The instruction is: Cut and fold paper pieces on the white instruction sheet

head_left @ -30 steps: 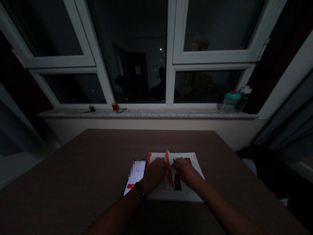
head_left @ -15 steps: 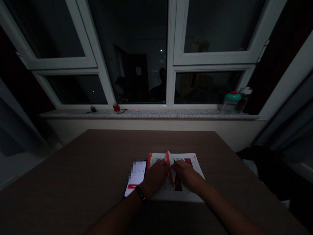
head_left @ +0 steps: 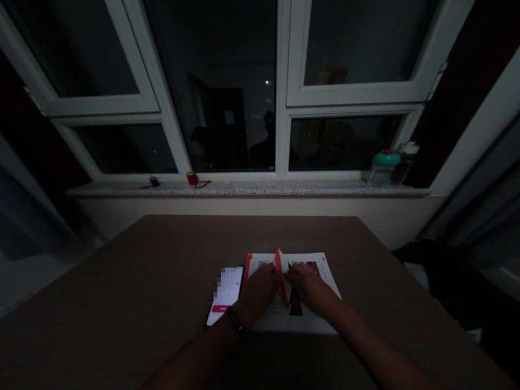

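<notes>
An open booklet [head_left: 317,324] with orange edges and printed pages lies on the brown table. Near its middle a page [head_left: 280,273] stands up from the others. My left hand [head_left: 261,290], with a dark band on its wrist, pinches this raised page from the left side. On the other side my right hand [head_left: 311,287] has its fingers closed at the same page, with a small dark pointed thing showing by the fingertips. A phone [head_left: 225,292] with a lit screen lies just left of the booklet, beside my left hand.
The wooden table [head_left: 162,271] reaches to the wall under a window. On the stone sill [head_left: 264,188] are a red can [head_left: 192,178], a small dark bottle [head_left: 154,181] and a green-lidded bottle [head_left: 384,168].
</notes>
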{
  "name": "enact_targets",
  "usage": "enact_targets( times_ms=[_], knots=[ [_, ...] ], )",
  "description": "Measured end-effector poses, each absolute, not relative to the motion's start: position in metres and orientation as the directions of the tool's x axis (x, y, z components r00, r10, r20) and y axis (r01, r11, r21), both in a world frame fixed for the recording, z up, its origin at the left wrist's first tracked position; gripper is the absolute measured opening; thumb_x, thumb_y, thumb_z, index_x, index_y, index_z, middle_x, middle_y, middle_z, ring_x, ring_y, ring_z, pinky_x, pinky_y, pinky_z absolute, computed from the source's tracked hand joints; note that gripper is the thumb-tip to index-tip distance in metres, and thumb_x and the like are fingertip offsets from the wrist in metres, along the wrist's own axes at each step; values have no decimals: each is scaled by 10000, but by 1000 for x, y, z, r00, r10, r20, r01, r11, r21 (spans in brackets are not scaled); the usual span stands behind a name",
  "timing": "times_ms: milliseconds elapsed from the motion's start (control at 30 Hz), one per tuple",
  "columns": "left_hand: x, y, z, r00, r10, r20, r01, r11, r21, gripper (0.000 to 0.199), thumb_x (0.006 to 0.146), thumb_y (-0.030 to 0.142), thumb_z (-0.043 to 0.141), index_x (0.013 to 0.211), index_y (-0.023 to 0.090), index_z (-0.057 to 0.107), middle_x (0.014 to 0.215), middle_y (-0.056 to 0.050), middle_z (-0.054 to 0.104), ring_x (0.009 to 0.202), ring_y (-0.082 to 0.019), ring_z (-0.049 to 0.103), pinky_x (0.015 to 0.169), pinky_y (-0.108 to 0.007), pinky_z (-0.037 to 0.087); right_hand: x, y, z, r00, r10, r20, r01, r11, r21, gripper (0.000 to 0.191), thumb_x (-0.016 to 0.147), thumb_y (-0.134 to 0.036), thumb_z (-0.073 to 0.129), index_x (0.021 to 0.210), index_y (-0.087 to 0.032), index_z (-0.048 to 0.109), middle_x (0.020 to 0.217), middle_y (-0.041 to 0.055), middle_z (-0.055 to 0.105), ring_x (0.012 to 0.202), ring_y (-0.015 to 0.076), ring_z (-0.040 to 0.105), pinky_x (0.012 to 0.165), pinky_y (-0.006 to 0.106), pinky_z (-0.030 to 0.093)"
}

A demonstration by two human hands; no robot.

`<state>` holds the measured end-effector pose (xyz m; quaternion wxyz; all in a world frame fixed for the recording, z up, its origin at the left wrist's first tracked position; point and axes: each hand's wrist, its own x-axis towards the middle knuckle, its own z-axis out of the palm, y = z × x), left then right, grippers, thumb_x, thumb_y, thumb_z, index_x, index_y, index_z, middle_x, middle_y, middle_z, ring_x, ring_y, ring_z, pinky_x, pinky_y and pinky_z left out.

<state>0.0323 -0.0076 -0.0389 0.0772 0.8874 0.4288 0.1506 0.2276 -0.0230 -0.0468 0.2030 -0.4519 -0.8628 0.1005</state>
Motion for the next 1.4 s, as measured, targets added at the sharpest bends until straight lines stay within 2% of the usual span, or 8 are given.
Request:
enact_targets(
  times_ms=[100,267,433,733,900,1200,1300,1400],
  knots=[
    [33,-8,-40,587,781,215,738,-625,255,224,994,129,472,900,169,671,995,-53,611,983,-212,541,875,-351,457,227,-20,-51,-488,832,262,751,554,-361,243,994,-155,468,1027,-187,706,1022,78,610,1004,223,525,885,335,427],
    [33,-10,-39,604,771,201,736,-637,230,165,965,133,515,900,166,663,1014,-56,603,985,-220,538,873,-353,457,229,-19,-53,-488,834,257,744,551,-378,234,941,-115,522,1073,-193,699,1044,71,613,1034,229,527,910,344,425],
    [31,-15,-36,608,769,195,742,-638,204,101,911,163,602,990,168,665,1071,-74,603,1020,-246,537,880,-374,463,231,-22,-50,-498,835,233,741,549,-386,276,903,-129,581,1150,-197,685,1118,89,607,1073,246,521,951,365,427],
    [28,-21,-31,625,761,177,746,-648,152,361,901,430,683,1132,155,643,1188,-123,597,1102,-298,538,950,-438,459,233,-30,-38,-518,842,152,746,532,-401,468,840,-247,676,1301,-212,606,1221,109,568,1170,287,485,1024,413,396],
    [25,-22,-30,648,744,166,724,-668,169,518,873,550,677,1215,170,599,1250,-125,568,1154,-322,517,976,-461,442,234,-36,-34,-522,844,124,744,522,-418,609,801,-328,711,1375,-210,548,1290,121,541,1208,303,463,1047,426,381],
    [21,-25,-20,700,702,132,672,-709,213,679,772,631,733,1247,180,554,1234,-116,553,1113,-315,519,947,-448,452,241,-38,-32,-562,823,85,719,537,-440,797,753,-425,740,1463,-195,460,1391,138,479,1296,325,411,1100,440,348],
    [20,-25,-21,711,690,137,662,-722,200,598,824,573,712,1245,179,551,1232,-118,554,1114,-308,519,948,-442,450,242,-38,-32,-581,808,99,699,557,-447,753,793,-390,719,1476,-230,444,1389,124,483,1292,313,419,1101,438,352],
    [22,-24,-23,691,707,153,689,-707,159,338,926,381,636,1185,172,572,1214,-111,561,1104,-287,524,951,-425,448,242,-38,-33,-578,805,131,691,569,-445,595,886,-267,609,1463,-257,464,1344,105,515,1261,280,444,1089,423,365]
  ],
)
